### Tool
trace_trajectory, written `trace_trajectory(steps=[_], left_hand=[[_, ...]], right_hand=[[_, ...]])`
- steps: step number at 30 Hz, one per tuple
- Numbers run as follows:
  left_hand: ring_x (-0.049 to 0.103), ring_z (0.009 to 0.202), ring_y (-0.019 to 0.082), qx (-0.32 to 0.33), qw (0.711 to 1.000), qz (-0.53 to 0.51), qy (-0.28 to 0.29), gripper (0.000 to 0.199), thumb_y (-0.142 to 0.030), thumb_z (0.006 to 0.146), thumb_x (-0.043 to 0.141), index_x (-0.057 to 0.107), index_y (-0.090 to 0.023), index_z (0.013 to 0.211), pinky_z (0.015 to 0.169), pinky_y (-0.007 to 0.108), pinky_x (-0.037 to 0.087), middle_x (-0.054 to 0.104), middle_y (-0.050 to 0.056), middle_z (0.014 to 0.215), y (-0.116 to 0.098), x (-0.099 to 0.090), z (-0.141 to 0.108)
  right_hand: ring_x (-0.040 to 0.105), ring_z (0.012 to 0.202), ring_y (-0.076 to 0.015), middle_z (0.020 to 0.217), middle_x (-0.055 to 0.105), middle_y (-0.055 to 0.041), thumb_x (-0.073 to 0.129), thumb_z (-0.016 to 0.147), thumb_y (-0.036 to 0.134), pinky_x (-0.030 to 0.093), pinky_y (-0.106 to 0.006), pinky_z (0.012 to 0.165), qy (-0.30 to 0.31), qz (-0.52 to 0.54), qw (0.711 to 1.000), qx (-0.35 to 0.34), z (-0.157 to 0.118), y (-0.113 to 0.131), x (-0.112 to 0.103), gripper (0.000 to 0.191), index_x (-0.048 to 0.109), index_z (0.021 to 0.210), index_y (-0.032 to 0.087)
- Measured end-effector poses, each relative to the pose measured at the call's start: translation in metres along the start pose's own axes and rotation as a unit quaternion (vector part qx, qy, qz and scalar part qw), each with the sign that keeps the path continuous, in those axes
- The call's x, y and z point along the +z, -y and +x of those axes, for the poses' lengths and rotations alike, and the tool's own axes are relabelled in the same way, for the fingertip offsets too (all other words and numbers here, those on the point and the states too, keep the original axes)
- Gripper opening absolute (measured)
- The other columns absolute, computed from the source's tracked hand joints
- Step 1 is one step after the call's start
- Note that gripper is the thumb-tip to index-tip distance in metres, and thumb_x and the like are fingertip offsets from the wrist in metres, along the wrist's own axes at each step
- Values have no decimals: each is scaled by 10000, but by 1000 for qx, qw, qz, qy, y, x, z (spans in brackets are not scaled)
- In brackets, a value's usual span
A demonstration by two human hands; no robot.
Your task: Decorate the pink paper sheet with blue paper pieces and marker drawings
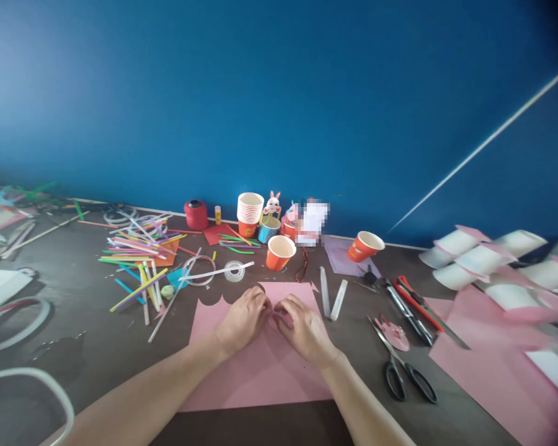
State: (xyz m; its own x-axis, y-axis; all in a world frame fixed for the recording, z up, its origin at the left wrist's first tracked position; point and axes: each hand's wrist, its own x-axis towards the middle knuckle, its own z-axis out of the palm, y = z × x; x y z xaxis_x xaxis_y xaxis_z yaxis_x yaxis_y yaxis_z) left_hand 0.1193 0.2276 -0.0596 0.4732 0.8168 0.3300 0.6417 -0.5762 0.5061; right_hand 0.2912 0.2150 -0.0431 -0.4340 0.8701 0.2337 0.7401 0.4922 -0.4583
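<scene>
My left hand and my right hand meet over a large sheet of pink paper with scalloped cuts on its far edge. The fingers of both are bent into a pinch. Between the fingertips is a small pink paper piece, mostly hidden by the fingers. An orange paper cup stands upright just beyond my hands. Two whitish strips lie right of the sheet. Farther right, black-handled scissors rest partly open beside a small pink cutout.
Left are a heap of coloured strips and a tape roll. Along the blue wall stand stacked paper cups, a bunny figure and a tilted cup. A red utility knife and white rolls lie right.
</scene>
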Motion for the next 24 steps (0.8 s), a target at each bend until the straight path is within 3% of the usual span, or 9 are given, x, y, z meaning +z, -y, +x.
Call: trace_trajectory(steps=[11,24], left_hand=[[489,822,161,-14,999,-39,2,114,-115,826,415,517,-165,814,763,293,415,511,31,822,-1,2,0],[483,845,182,21,999,45,20,90,-166,815,451,538,-148,831,765,298,413,519,60,867,-7,-7,0]], right_hand=[[518,705,-150,782,525,-11,458,822,162,371,-245,596,7,-20,1000,0,2,2,1,81,511,778,205],[506,694,-148,748,507,-2,443,828,166,364,-254,610,4,18,1000,8,1,-4,7,80,471,760,198]])
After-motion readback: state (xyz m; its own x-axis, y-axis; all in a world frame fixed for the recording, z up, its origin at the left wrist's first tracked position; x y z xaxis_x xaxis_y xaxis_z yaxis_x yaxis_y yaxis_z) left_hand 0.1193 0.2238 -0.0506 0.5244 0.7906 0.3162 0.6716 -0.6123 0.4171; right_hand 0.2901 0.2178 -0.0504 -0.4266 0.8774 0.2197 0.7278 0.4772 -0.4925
